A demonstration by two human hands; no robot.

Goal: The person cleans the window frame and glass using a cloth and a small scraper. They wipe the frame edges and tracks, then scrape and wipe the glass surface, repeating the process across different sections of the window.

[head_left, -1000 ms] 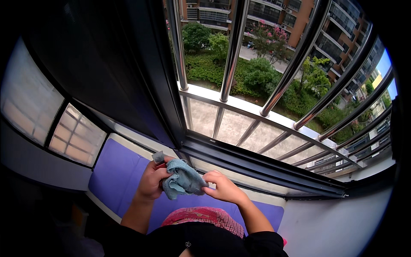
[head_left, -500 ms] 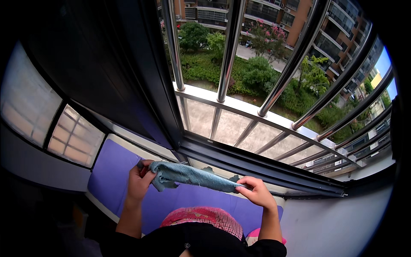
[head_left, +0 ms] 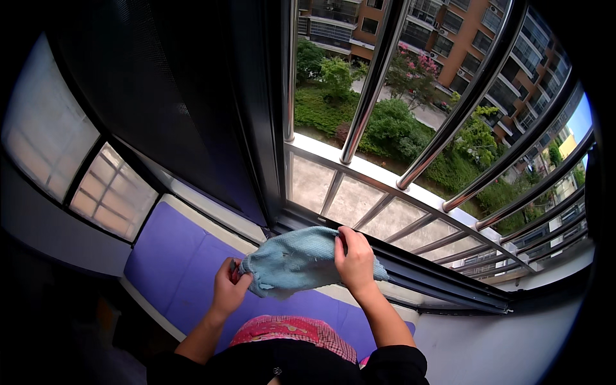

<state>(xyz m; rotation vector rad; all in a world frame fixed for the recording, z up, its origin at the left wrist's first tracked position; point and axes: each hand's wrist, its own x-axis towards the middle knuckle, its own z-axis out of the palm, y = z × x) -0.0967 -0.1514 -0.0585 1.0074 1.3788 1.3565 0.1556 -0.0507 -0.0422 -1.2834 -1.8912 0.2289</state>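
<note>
A light blue-grey cloth (head_left: 292,262) with frayed edges hangs spread between my two hands, over the purple padded sill. My left hand (head_left: 231,282) is closed on its gathered left end; something small and dark shows between those fingers, too unclear to name. My right hand (head_left: 354,256) pinches the cloth's far upper edge, with a corner of it sticking out to the right behind the hand. The window's dark lower track (head_left: 443,289) runs just beyond the cloth.
The purple pad (head_left: 186,256) covers the ledge below my hands. Steel bars (head_left: 375,90) stand outside the open window, with greenery and buildings beyond. A dark screen frame (head_left: 256,128) rises at the left, near frosted panes (head_left: 109,192). A pink checked apron (head_left: 289,333) covers my front.
The cloth has gone from a stretched, narrow roll to a wider, spread shape. My right hand has moved left and up along it; my left hand has shifted right and down.
</note>
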